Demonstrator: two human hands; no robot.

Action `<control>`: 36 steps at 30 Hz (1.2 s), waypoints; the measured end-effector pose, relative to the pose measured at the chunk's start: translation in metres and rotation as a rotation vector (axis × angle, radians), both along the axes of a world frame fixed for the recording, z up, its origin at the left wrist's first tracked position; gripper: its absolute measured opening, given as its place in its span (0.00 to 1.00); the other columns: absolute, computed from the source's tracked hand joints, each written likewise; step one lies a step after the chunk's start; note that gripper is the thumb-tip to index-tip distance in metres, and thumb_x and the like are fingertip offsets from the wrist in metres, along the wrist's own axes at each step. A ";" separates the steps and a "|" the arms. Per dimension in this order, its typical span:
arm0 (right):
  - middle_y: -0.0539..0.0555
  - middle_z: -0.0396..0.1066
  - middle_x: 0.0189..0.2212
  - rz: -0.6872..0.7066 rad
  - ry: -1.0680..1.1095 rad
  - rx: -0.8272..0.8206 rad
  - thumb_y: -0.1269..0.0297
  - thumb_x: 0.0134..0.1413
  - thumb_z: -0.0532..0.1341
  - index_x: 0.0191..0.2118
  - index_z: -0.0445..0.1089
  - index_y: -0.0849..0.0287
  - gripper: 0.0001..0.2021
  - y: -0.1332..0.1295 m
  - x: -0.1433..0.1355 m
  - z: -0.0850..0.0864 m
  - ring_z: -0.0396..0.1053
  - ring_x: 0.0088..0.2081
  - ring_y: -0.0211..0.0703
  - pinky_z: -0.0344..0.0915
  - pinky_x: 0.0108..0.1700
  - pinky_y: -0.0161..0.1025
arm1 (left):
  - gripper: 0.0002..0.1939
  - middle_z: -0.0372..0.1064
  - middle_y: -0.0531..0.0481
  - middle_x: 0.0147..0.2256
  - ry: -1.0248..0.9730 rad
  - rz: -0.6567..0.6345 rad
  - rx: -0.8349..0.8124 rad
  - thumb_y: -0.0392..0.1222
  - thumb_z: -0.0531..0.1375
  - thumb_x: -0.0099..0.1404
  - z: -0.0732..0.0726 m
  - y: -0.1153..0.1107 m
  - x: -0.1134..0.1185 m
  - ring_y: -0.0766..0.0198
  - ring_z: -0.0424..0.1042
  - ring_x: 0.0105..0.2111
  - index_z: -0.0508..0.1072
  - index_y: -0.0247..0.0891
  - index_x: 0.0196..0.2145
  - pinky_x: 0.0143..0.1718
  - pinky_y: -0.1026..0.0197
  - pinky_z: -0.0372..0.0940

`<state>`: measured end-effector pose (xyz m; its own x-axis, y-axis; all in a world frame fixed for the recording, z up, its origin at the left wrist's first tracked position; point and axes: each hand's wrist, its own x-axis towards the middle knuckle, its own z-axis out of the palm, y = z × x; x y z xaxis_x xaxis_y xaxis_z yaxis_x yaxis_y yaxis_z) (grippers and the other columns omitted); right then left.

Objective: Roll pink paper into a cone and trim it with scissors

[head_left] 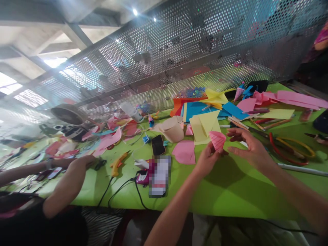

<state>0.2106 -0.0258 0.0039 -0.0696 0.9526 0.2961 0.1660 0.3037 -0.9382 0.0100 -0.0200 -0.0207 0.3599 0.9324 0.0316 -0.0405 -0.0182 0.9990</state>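
A small pink cone with a criss-cross pattern (217, 140) is pinched at its lower end by my left hand (207, 160), wide end up. Close to its right side, my right hand (247, 148) is open, thumb and fingers apart, with nothing visible in it. Behind the cone lie yellow sheets (203, 124) on the green table. To the left of my left hand rests a cut piece of pink sheet (183, 152). A roll of pale material (172, 130) stands behind that piece.
Scissors with red and yellow handles (292, 148) lie at right. A yellow glue gun (119, 164), its cable, and a phone (160, 176) lie at left. A co-worker's hand (85, 162) is at far left. Perforated metal mesh (164, 58) rises behind the green table (230, 198).
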 end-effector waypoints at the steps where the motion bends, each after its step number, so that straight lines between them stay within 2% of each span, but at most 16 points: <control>1: 0.58 0.77 0.54 0.003 0.006 -0.022 0.48 0.54 0.73 0.59 0.71 0.49 0.29 0.001 0.001 -0.001 0.74 0.53 0.56 0.75 0.53 0.54 | 0.28 0.79 0.43 0.39 -0.033 -0.014 -0.022 0.63 0.66 0.67 -0.001 0.001 0.000 0.58 0.78 0.39 0.71 0.36 0.50 0.41 0.59 0.69; 4: 0.57 0.77 0.54 0.036 -0.010 -0.071 0.46 0.55 0.72 0.57 0.73 0.48 0.26 0.002 0.001 -0.005 0.73 0.53 0.56 0.72 0.56 0.55 | 0.31 0.79 0.43 0.38 -0.104 -0.055 -0.053 0.66 0.68 0.64 -0.001 0.003 -0.001 0.58 0.78 0.37 0.71 0.35 0.49 0.39 0.59 0.69; 10: 0.55 0.79 0.48 0.082 0.031 -0.151 0.47 0.52 0.73 0.54 0.76 0.49 0.25 0.002 -0.006 -0.007 0.74 0.49 0.55 0.73 0.50 0.51 | 0.31 0.76 0.47 0.36 -0.087 -0.039 -0.041 0.63 0.71 0.62 -0.002 0.003 0.002 0.66 0.73 0.31 0.74 0.34 0.48 0.35 0.63 0.66; 12: 0.54 0.79 0.44 0.083 0.062 -0.159 0.49 0.49 0.76 0.52 0.76 0.51 0.25 0.002 -0.009 -0.006 0.74 0.44 0.52 0.73 0.47 0.49 | 0.30 0.77 0.47 0.36 -0.052 -0.036 -0.024 0.60 0.73 0.60 -0.002 0.003 0.003 0.64 0.74 0.34 0.75 0.35 0.48 0.37 0.62 0.67; 15: 0.53 0.79 0.41 0.100 0.147 -0.194 0.52 0.46 0.77 0.49 0.77 0.54 0.25 0.001 -0.011 -0.005 0.73 0.40 0.48 0.72 0.43 0.46 | 0.30 0.79 0.43 0.43 -0.005 -0.070 0.003 0.58 0.75 0.58 0.001 0.002 0.003 0.58 0.76 0.41 0.76 0.35 0.49 0.45 0.58 0.70; 17: 0.53 0.79 0.40 0.110 0.229 -0.233 0.52 0.47 0.77 0.49 0.77 0.55 0.24 0.002 -0.011 -0.004 0.73 0.40 0.47 0.72 0.43 0.45 | 0.30 0.80 0.40 0.47 0.006 -0.115 0.000 0.60 0.72 0.61 0.004 0.001 0.000 0.55 0.77 0.45 0.77 0.34 0.50 0.48 0.56 0.70; 20: 0.52 0.80 0.40 0.104 0.355 -0.276 0.55 0.45 0.78 0.48 0.77 0.54 0.24 0.004 -0.009 -0.005 0.74 0.42 0.46 0.72 0.47 0.44 | 0.29 0.81 0.38 0.47 0.028 -0.153 -0.020 0.63 0.66 0.67 0.006 0.000 -0.006 0.52 0.78 0.48 0.77 0.34 0.51 0.51 0.54 0.69; 26: 0.51 0.80 0.42 0.093 0.443 -0.245 0.58 0.45 0.79 0.47 0.79 0.52 0.22 0.008 -0.007 -0.008 0.75 0.43 0.44 0.71 0.49 0.42 | 0.24 0.81 0.39 0.48 0.176 -0.104 -0.027 0.56 0.70 0.64 0.000 0.003 -0.010 0.53 0.78 0.46 0.80 0.35 0.48 0.51 0.54 0.69; 29: 0.50 0.80 0.42 0.115 0.441 -0.239 0.60 0.45 0.79 0.47 0.79 0.52 0.22 0.007 -0.008 -0.008 0.74 0.43 0.43 0.70 0.48 0.41 | 0.22 0.81 0.40 0.47 0.130 -0.112 -0.074 0.54 0.71 0.63 -0.004 0.004 -0.008 0.54 0.78 0.46 0.80 0.35 0.48 0.52 0.53 0.69; 36: 0.50 0.79 0.41 0.105 0.422 -0.234 0.56 0.45 0.79 0.46 0.78 0.51 0.22 0.007 -0.010 -0.005 0.73 0.40 0.43 0.70 0.46 0.42 | 0.26 0.82 0.42 0.44 0.017 -0.150 -0.159 0.59 0.74 0.59 -0.004 0.003 -0.006 0.55 0.78 0.43 0.81 0.36 0.46 0.51 0.55 0.68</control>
